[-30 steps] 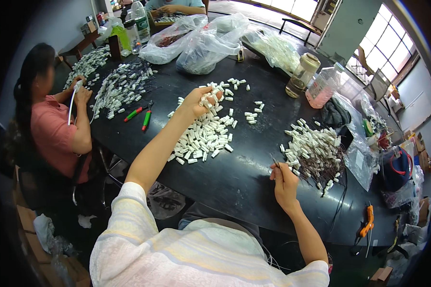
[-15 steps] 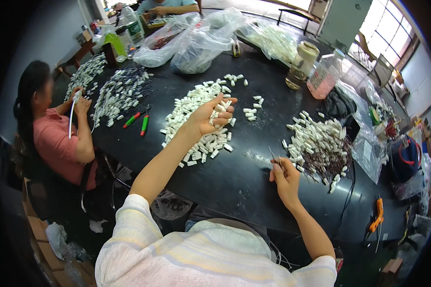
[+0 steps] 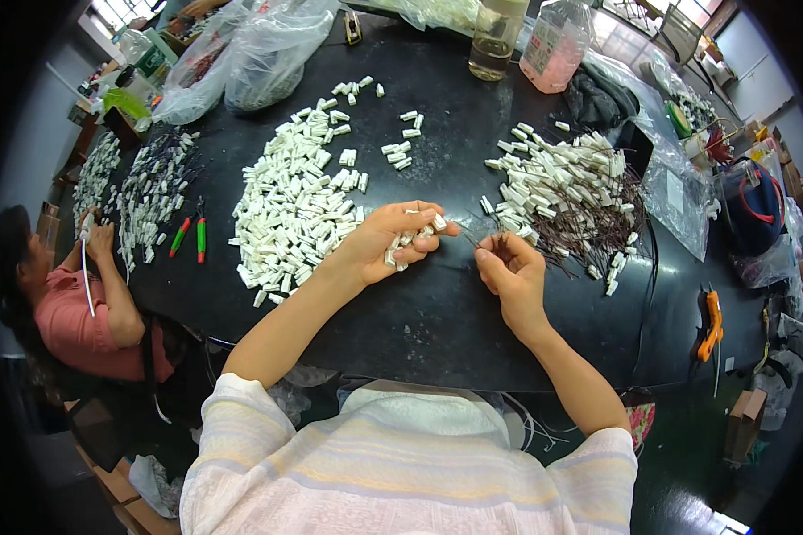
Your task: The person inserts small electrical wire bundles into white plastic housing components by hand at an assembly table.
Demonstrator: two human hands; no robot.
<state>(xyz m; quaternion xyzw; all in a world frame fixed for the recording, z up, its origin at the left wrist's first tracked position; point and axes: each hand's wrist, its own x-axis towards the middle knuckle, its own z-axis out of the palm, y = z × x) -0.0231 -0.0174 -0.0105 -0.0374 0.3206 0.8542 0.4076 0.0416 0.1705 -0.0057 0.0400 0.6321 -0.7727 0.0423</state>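
Note:
My left hand [image 3: 391, 242] is curled round several small white plastic housings [image 3: 408, 241], palm up, over the middle of the black table. Thumb and forefinger hold one of them at the fingertips. Close by on the right, my right hand [image 3: 512, 272] pinches thin dark wires [image 3: 473, 234], whose ends point at the left hand's fingertips. Whether a wire end enters the housing is too small to tell. Beside my left hand lies a big heap of loose white housings [image 3: 299, 192]. A pile of white housings with brown wires [image 3: 567, 183] lies beyond my right hand.
Green-and-red pliers [image 3: 200, 234] lie left of the loose heap. A co-worker in a pink shirt [image 3: 85, 312] sits at the left, by another wired pile [image 3: 152, 196]. Plastic bags [image 3: 272, 53], a liquid-filled jar [image 3: 493, 45] and a pink-filled bottle [image 3: 551, 49] stand farther back. An orange tool [image 3: 711, 327] lies right.
My left hand has left the space above the loose heap and come toward me and the right hand. My right hand has risen slightly, bringing the wires near the left fingertips. The view has tilted down.

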